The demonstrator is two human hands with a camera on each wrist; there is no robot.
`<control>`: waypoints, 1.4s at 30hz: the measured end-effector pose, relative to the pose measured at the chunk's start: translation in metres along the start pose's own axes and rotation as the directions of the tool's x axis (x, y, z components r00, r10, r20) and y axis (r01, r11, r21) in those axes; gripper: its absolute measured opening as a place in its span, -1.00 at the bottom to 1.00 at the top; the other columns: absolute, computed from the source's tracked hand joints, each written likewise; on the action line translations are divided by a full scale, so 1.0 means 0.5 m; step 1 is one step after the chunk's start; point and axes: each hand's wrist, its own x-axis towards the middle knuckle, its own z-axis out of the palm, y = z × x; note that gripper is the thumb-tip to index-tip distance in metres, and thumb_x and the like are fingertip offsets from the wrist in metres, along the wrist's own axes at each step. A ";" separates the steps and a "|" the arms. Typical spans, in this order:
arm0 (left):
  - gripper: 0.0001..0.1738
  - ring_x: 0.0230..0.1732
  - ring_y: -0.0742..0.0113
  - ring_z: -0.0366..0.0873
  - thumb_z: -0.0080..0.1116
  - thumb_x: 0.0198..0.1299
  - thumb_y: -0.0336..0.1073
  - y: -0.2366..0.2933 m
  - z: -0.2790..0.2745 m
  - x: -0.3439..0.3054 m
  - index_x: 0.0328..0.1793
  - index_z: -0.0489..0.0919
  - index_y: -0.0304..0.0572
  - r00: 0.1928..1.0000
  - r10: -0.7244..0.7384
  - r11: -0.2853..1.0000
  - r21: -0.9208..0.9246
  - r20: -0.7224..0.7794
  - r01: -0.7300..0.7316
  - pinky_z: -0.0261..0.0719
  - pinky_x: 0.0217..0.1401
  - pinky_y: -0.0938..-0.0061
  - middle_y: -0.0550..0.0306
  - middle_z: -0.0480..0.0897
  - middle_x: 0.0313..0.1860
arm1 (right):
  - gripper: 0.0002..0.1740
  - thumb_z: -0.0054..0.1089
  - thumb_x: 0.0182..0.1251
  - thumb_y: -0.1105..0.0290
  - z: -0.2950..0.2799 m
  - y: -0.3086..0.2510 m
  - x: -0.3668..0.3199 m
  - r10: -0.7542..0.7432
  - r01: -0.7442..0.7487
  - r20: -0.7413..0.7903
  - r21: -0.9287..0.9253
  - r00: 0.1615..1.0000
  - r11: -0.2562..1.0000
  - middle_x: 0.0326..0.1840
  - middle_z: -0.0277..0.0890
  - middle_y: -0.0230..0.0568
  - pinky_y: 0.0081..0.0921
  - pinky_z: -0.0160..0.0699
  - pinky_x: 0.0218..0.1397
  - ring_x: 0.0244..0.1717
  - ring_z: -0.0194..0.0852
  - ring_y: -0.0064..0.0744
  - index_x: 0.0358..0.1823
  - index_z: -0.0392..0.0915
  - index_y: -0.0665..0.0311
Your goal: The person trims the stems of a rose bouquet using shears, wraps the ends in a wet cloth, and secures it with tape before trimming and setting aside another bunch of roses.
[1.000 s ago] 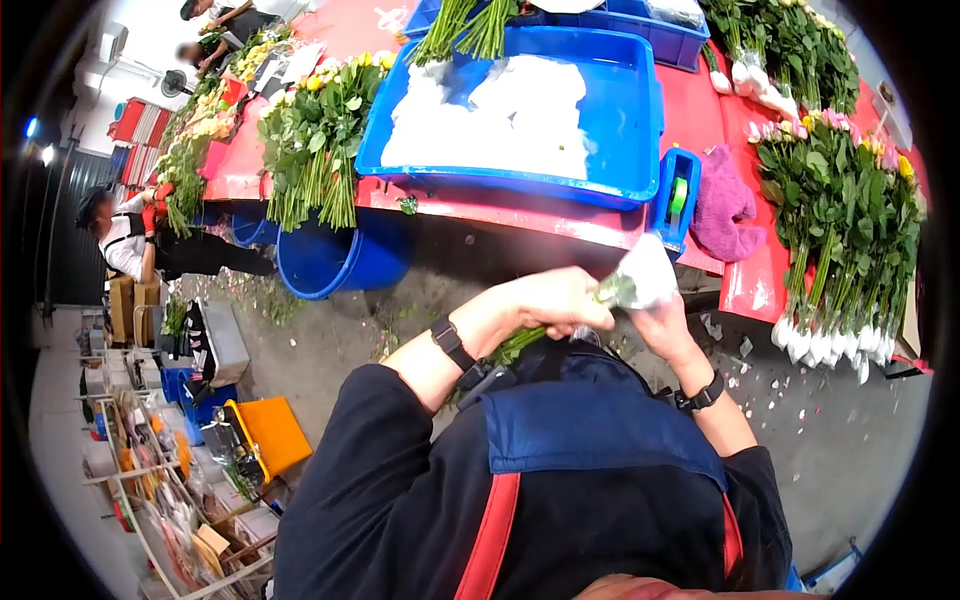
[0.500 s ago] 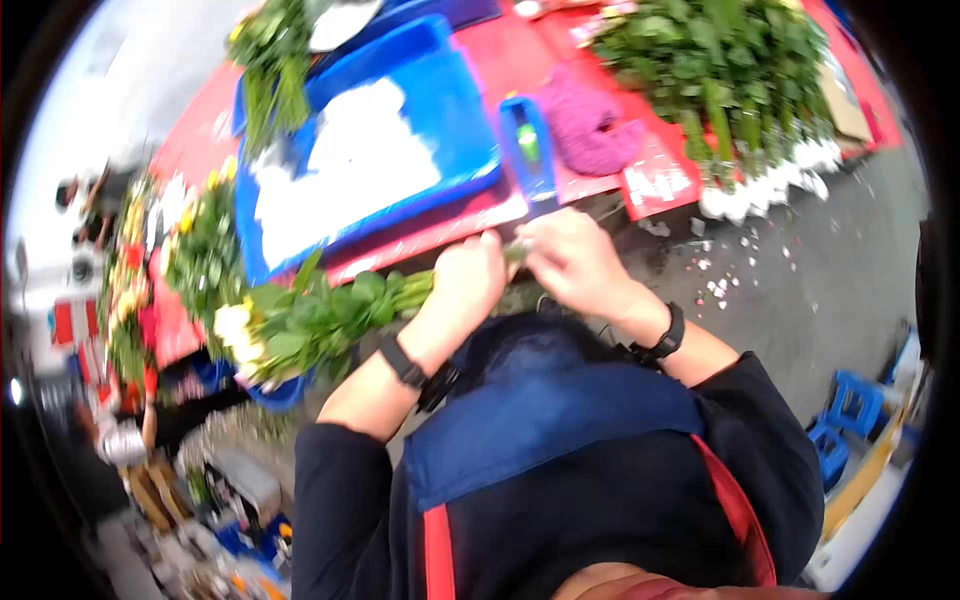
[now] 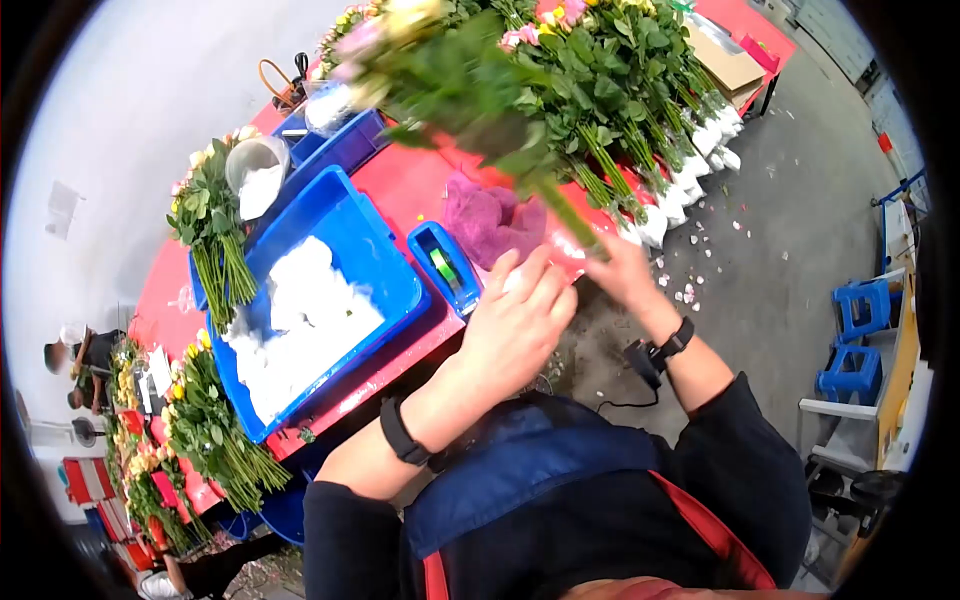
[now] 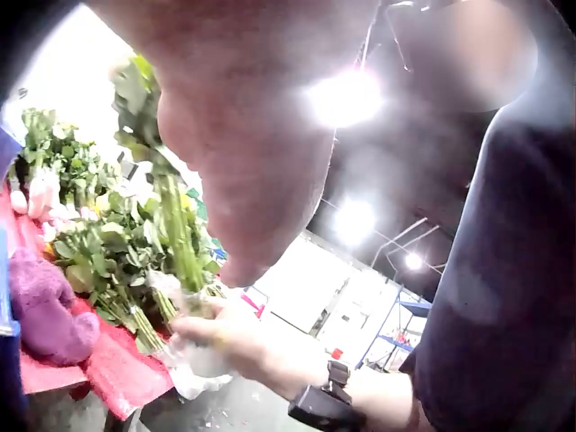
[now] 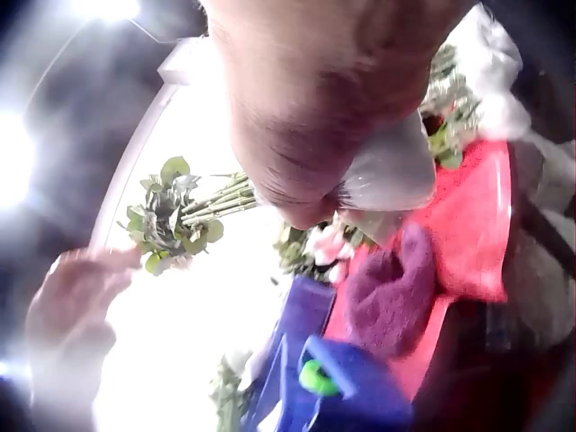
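My right hand [image 3: 625, 272] grips a bunch of roses [image 3: 560, 205] by its stem end. The bunch tilts up and away over the table, its leaves and pale yellow and pink blooms blurred. White wrapping [image 5: 391, 171] covers the stem end under that hand in the right wrist view. My left hand [image 3: 520, 320] is beside it with loosely bent fingers and nothing in them, in front of the blue tape dispenser [image 3: 445, 268] and the purple towel [image 3: 490, 220]. In the left wrist view the green stems [image 4: 180, 229] rise from the right hand.
A blue tray [image 3: 405, 290] with wet white cotton-like material [image 3: 310, 320] stands on the red table [image 3: 400, 185]. Rose bunches with white-wrapped ends [image 3: 660, 215] lie at the back right. More bunches [image 3: 215, 420] lie at left. Blue stools [image 3: 850, 370] stand at far right.
The left hand has let go of the bunch, which both hands held before. The right hand has swung it from pointing left to pointing up over the table. The view has turned right.
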 end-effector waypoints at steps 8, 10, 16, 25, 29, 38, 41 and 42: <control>-0.58 0.21 0.04 0.41 0.27 -0.13 -0.31 -0.078 0.030 -0.291 -0.05 0.55 -0.19 0.877 -0.408 0.906 -0.002 0.254 0.423 0.32 0.22 0.13 0.00 0.52 0.00 | -0.63 0.22 0.07 0.24 -0.105 0.286 0.168 0.152 -0.173 -0.098 -0.261 0.983 0.950 -0.31 0.61 0.10 -0.20 0.55 -0.17 -0.27 0.59 0.09 -0.14 0.59 0.31; -0.56 0.17 0.08 0.44 0.30 -0.13 -0.30 -0.071 0.036 -0.386 -0.04 0.55 -0.18 0.770 -0.534 0.829 0.038 0.349 0.558 0.34 0.20 0.15 0.02 0.53 0.00 | -0.49 0.26 0.15 0.19 -0.096 0.374 0.181 0.085 -0.107 -0.071 -0.426 0.994 0.898 -0.06 0.59 0.11 -0.22 0.48 0.08 0.01 0.55 0.04 0.10 0.50 0.29; -0.57 0.13 0.07 0.48 0.31 -0.01 -0.26 0.019 0.013 -0.590 0.02 0.54 -0.17 0.438 -0.826 0.501 0.107 0.354 0.859 0.41 0.11 0.21 0.03 0.56 0.03 | -0.39 0.24 0.25 0.13 -0.073 0.452 0.194 0.130 -0.121 -0.001 -0.367 0.991 0.922 0.11 0.54 0.12 -0.25 0.45 0.13 0.09 0.52 0.04 0.24 0.40 0.34; -0.62 0.07 0.04 0.51 0.25 0.06 -0.23 0.080 -0.019 -0.773 0.02 0.56 -0.14 0.161 -0.908 0.206 0.077 0.388 0.976 0.41 0.09 0.16 0.01 0.57 -0.07 | -0.17 0.25 0.18 -0.03 -0.059 0.307 0.207 0.293 -0.224 -0.048 -0.764 0.955 0.605 0.18 0.46 0.20 -0.04 0.40 0.19 0.20 0.42 0.17 0.35 0.27 0.40; -0.66 0.04 0.05 0.52 0.22 0.07 -0.23 0.045 -0.028 -0.862 -0.01 0.56 -0.14 0.175 -0.906 0.193 0.009 0.384 0.981 0.43 0.07 0.15 0.01 0.58 -0.12 | -0.18 0.37 0.09 0.12 -0.029 0.258 0.205 0.352 -0.250 -0.013 -0.729 0.936 0.638 0.12 0.48 0.34 -0.15 0.42 0.20 0.15 0.45 0.22 0.25 0.29 0.57; -0.69 -0.06 -0.03 0.57 0.20 0.05 -0.22 -0.043 -0.135 -1.175 -0.08 0.55 -0.17 0.119 -0.919 0.163 0.087 0.376 0.983 0.49 0.00 0.11 -0.04 0.60 -0.15 | -0.40 0.39 0.00 -0.04 0.073 0.306 0.248 0.335 0.087 0.288 -0.858 0.897 0.506 -0.17 0.65 0.11 -0.16 0.54 0.02 -0.05 0.60 0.11 -0.02 0.62 0.24; -0.67 -0.06 -0.08 0.56 0.21 0.06 -0.22 -0.081 -0.159 -1.242 -0.06 0.54 -0.16 0.079 -0.889 0.150 0.123 0.450 0.981 0.48 -0.02 0.11 -0.06 0.59 -0.13 | -0.43 0.22 0.17 -0.07 0.139 0.383 0.205 0.271 0.315 0.499 -0.798 0.823 0.514 -0.20 0.63 0.11 -0.04 0.57 -0.14 -0.14 0.61 0.13 0.06 0.56 0.19; -0.68 -0.07 -0.10 0.55 0.22 0.06 -0.23 -0.094 -0.152 -1.264 -0.06 0.53 -0.16 0.104 -0.886 0.175 0.118 0.452 0.977 0.48 -0.02 0.10 -0.07 0.59 -0.13 | -0.49 0.15 0.25 -0.04 0.153 0.465 0.202 0.178 0.460 0.577 -0.772 0.797 0.439 -0.25 0.62 0.12 0.01 0.58 -0.23 -0.18 0.61 0.15 0.05 0.55 0.18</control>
